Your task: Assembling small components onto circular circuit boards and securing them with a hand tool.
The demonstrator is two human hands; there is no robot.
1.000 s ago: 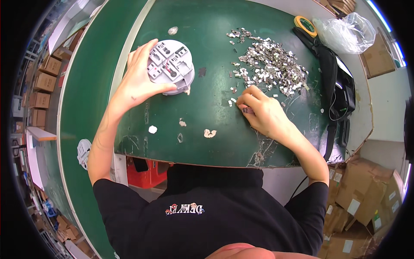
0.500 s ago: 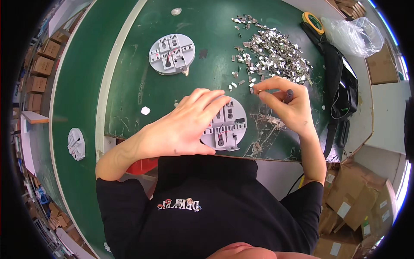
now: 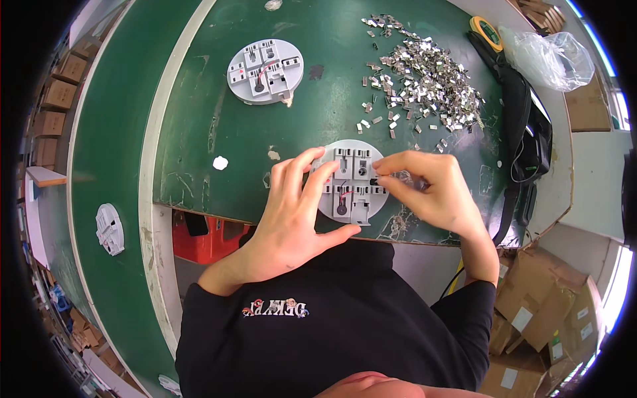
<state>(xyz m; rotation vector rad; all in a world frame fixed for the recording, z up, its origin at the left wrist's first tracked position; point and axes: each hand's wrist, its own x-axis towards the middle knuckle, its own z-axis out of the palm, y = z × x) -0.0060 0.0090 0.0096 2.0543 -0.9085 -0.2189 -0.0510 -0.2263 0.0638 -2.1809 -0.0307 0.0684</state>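
Observation:
A round grey plastic base with moulded slots, a black round part and a red wire lies near the table's front edge. My left hand grips its left side, fingers over the rim and thumb along the front edge. At the base's right side, my right hand pinches thumb and forefinger together over a slot. A small metal clip is in that pinch, mostly hidden by the fingertips. Part of a dark rod-like tool shows in the same palm. Beyond lies a heap of small silvery metal clips.
A second grey base sits at the far left of the table, and another on the green surface further left. To the right are a black bag, a yellow tape roll and a clear plastic bag.
My right hand has moved from the near edge of the clip heap left and toward me, onto the base. My left hand has shifted nearer to me, uncovering more of the base.

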